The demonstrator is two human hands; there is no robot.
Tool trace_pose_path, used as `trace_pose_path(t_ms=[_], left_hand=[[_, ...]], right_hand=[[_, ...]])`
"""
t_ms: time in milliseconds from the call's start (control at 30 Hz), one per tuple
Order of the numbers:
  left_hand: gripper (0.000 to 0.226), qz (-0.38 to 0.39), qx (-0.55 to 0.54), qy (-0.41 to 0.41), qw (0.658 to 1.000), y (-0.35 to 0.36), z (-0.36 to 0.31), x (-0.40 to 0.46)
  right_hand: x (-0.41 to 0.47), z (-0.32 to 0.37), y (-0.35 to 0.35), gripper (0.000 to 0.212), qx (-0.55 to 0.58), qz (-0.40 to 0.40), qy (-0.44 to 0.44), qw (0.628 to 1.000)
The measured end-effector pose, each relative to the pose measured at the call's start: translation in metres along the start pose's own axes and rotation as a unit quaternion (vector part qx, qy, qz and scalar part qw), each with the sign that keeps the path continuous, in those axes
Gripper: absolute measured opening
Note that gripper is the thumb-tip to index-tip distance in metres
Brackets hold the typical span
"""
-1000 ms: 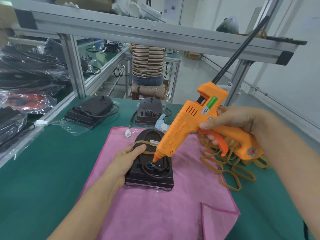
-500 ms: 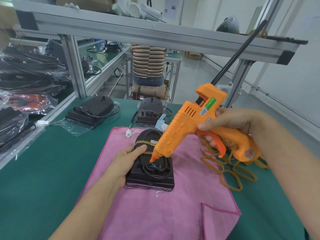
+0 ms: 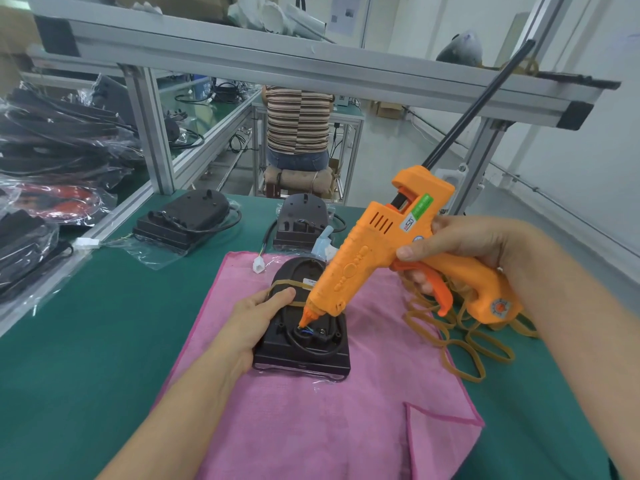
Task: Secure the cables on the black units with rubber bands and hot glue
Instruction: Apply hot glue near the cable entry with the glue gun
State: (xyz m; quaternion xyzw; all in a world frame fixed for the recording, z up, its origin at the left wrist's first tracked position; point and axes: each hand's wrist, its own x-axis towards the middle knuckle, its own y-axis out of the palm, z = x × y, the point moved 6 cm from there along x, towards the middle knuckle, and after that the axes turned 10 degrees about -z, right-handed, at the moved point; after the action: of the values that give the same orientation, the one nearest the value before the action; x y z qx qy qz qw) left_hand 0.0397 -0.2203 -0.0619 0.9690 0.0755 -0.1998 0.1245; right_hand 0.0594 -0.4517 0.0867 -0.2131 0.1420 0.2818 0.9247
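- Right hand grips glue gun by its handle, fingers on trigger; nozzle tilted down, tip at cable on black unit.
- Left hand grasps unit's left side, thumb on rubber band.
- Unit lies on pink cloth.
- Gun's green and white labels unreadable.
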Motion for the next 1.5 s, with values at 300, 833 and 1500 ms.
trace_pose_path(t_ms=[300,833,1500], left_hand=[[0.027,0.000,0.002,-0.001,1.000,0.0004,0.0015,0.0026],[0.024,-0.006,0.006,0.001,1.000,-0.0003,0.0007,0.0015],[0.024,-0.003,-0.007,-0.004,1.000,-0.0002,0.0011,0.0013]], right_hand=[[-0.0059,-0.0044,-0.0017,0.038,-0.005,0.014,0.016,1.000],[-0.0033,0.0016,-0.0003,0.026,-0.013,0.017,-0.013,1.000],[-0.0015,0.0011,-0.0040,0.025,-0.001,0.002,-0.014,1.000]])
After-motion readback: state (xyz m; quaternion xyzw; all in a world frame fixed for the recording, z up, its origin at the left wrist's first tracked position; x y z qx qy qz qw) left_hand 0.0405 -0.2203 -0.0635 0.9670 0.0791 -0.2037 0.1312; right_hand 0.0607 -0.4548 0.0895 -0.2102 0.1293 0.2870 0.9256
